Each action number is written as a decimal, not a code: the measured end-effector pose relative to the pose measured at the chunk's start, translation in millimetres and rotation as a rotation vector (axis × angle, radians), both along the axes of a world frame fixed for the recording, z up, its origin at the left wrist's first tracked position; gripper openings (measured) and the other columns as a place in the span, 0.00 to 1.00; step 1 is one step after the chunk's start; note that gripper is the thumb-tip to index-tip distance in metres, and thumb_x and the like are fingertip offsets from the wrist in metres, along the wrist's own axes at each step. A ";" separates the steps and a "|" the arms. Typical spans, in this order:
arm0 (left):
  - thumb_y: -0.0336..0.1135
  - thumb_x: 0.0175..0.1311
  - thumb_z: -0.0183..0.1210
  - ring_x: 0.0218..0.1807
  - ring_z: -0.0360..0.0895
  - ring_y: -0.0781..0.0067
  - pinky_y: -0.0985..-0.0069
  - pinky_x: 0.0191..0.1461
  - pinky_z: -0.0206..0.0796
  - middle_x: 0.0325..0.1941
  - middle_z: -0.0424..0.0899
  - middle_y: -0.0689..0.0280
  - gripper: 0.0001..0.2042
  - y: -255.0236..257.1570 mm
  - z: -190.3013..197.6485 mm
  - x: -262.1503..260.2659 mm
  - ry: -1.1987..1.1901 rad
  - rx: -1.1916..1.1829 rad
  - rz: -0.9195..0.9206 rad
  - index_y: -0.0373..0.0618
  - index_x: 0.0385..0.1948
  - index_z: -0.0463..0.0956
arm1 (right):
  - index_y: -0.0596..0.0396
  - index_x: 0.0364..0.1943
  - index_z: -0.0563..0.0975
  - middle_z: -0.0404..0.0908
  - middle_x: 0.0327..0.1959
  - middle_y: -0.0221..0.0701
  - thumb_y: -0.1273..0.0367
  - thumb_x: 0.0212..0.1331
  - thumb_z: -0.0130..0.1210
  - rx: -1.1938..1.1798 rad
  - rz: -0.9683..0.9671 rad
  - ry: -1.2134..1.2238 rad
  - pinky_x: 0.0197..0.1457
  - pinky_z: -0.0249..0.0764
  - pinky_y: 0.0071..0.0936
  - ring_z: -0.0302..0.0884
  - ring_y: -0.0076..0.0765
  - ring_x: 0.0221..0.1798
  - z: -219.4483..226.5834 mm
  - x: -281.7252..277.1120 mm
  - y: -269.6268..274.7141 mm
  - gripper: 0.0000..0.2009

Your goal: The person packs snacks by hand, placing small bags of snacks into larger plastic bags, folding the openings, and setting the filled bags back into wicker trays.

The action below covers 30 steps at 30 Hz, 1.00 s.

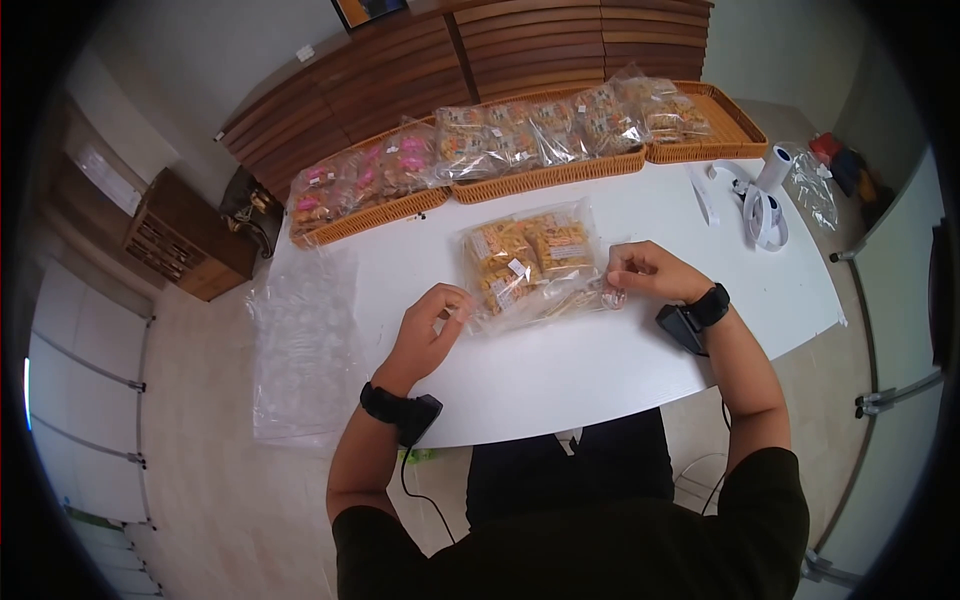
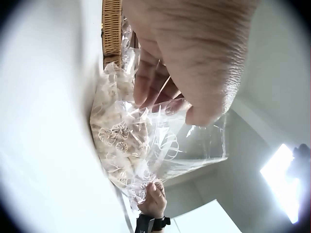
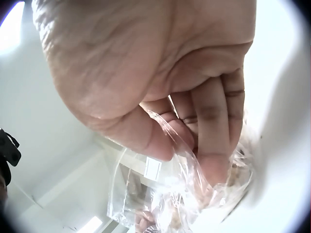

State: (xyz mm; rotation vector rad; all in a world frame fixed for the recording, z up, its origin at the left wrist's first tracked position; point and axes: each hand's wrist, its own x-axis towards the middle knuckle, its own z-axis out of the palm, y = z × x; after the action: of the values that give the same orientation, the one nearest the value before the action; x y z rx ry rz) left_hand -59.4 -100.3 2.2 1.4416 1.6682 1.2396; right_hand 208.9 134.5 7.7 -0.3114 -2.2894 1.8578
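A large clear plastic bag [image 1: 548, 312] lies on the white table, with several smaller packets of yellow-orange snacks [image 1: 498, 248] inside it. White labels show on the packets. My left hand [image 1: 430, 328] pinches the bag's near left corner between thumb and fingers. At the near right corner my right hand [image 1: 655, 273] pinches the film. In the left wrist view the bag's film [image 2: 197, 143] stands stretched up toward the left thumb, with printed line drawings on it. Gathered film [image 3: 177, 182] runs between the right thumb and fingers in the right wrist view.
Wicker baskets [image 1: 548, 175] of bagged snacks line the table's far side. Flat clear plastic bags [image 1: 305, 345] lie on the left. A roll of white labels [image 1: 765, 220] and a white cylinder [image 1: 775, 167] stand at the right, near some crumpled clear film [image 1: 812, 190].
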 end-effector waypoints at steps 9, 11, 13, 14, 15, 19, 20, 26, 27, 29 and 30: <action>0.31 0.43 0.69 0.57 0.69 0.57 0.67 0.60 0.61 0.50 0.76 0.63 0.18 17.5 11.3 22.0 0.511 0.316 -0.125 0.42 0.37 0.72 | 0.58 0.31 0.74 0.78 0.31 0.29 0.69 0.62 0.52 0.004 0.005 0.024 0.42 0.73 0.23 0.76 0.24 0.34 18.1 -0.5 -13.5 0.06; 0.27 0.49 0.62 0.62 0.66 0.57 0.63 0.65 0.56 0.49 0.79 0.62 0.09 19.6 2.3 18.7 0.360 0.275 -0.108 0.42 0.32 0.72 | 0.57 0.31 0.74 0.78 0.30 0.30 0.67 0.62 0.52 0.126 -0.003 0.015 0.43 0.72 0.23 0.75 0.23 0.34 16.4 -0.7 -13.4 0.07; 0.28 0.56 0.57 0.61 0.67 0.58 0.65 0.64 0.57 0.48 0.80 0.61 0.04 19.1 2.2 17.2 0.299 0.245 -0.081 0.41 0.30 0.72 | 0.56 0.31 0.73 0.79 0.30 0.30 0.65 0.62 0.52 0.247 -0.014 0.005 0.45 0.71 0.23 0.75 0.22 0.34 15.7 -1.9 -14.1 0.08; 0.30 0.63 0.52 0.60 0.68 0.59 0.66 0.63 0.58 0.46 0.81 0.59 0.06 18.6 2.4 17.1 0.245 0.214 -0.057 0.40 0.28 0.72 | 0.56 0.32 0.73 0.78 0.29 0.29 0.64 0.64 0.50 0.328 -0.053 0.148 0.45 0.70 0.23 0.75 0.22 0.34 15.7 -4.7 -16.5 0.10; 0.30 0.63 0.52 0.60 0.68 0.59 0.66 0.63 0.58 0.46 0.81 0.59 0.06 18.8 1.7 17.3 0.236 0.210 -0.055 0.40 0.28 0.72 | 0.56 0.33 0.73 0.78 0.28 0.28 0.63 0.65 0.48 0.407 -0.092 0.291 0.46 0.69 0.23 0.75 0.22 0.34 14.8 -6.4 -18.1 0.11; 0.37 0.72 0.37 0.57 0.71 0.62 0.70 0.62 0.59 0.45 0.81 0.56 0.18 18.9 -2.4 20.1 0.063 0.179 0.011 0.36 0.27 0.72 | 0.56 0.32 0.71 0.76 0.28 0.26 0.61 0.68 0.43 0.008 -0.101 0.169 0.43 0.68 0.19 0.74 0.22 0.34 3.5 -10.9 -21.4 0.14; 0.38 0.73 0.35 0.55 0.72 0.63 0.71 0.61 0.59 0.44 0.81 0.55 0.20 19.4 -2.9 21.2 0.036 0.168 0.048 0.35 0.26 0.73 | 0.55 0.30 0.71 0.74 0.25 0.24 0.60 0.69 0.41 -0.066 -0.140 0.121 0.39 0.66 0.17 0.71 0.19 0.32 3.9 -13.0 -23.0 0.15; 0.35 0.73 0.35 0.51 0.75 0.67 0.75 0.56 0.62 0.39 0.76 0.61 0.19 22.0 -10.6 20.7 -0.002 0.244 0.192 0.34 0.24 0.70 | 0.51 0.23 0.68 0.62 0.18 0.15 0.60 0.69 0.41 -0.077 -0.347 0.066 0.27 0.56 0.12 0.56 0.10 0.22 -12.2 -19.4 -18.0 0.17; 0.35 0.73 0.35 0.51 0.75 0.67 0.75 0.56 0.62 0.39 0.76 0.61 0.19 22.7 -10.9 20.7 -0.006 0.234 0.191 0.34 0.24 0.70 | 0.51 0.23 0.68 0.62 0.18 0.15 0.60 0.69 0.41 -0.086 -0.349 0.060 0.27 0.56 0.12 0.56 0.10 0.22 -15.3 -19.1 -17.5 0.17; 0.33 0.72 0.39 0.44 0.77 0.71 0.77 0.47 0.65 0.35 0.73 0.62 0.19 23.4 -7.6 21.9 0.025 0.250 0.236 0.33 0.21 0.72 | 0.54 0.25 0.69 0.72 0.16 0.23 0.61 0.69 0.39 -0.080 -0.320 0.080 0.21 0.64 0.14 0.65 0.14 0.17 -20.1 -20.4 -13.2 0.17; 0.33 0.72 0.39 0.44 0.77 0.71 0.77 0.47 0.65 0.35 0.73 0.62 0.19 22.8 -7.8 21.8 0.021 0.241 0.237 0.33 0.21 0.72 | 0.54 0.25 0.69 0.72 0.16 0.23 0.61 0.69 0.39 -0.088 -0.320 0.074 0.21 0.64 0.14 0.65 0.14 0.17 -21.2 -20.6 -14.4 0.17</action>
State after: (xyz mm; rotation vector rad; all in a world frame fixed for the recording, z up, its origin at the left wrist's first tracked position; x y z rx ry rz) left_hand -37.6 -77.5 -5.6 1.4274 1.7933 1.6073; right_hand 188.3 120.1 -13.5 -0.5744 -1.9765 1.7759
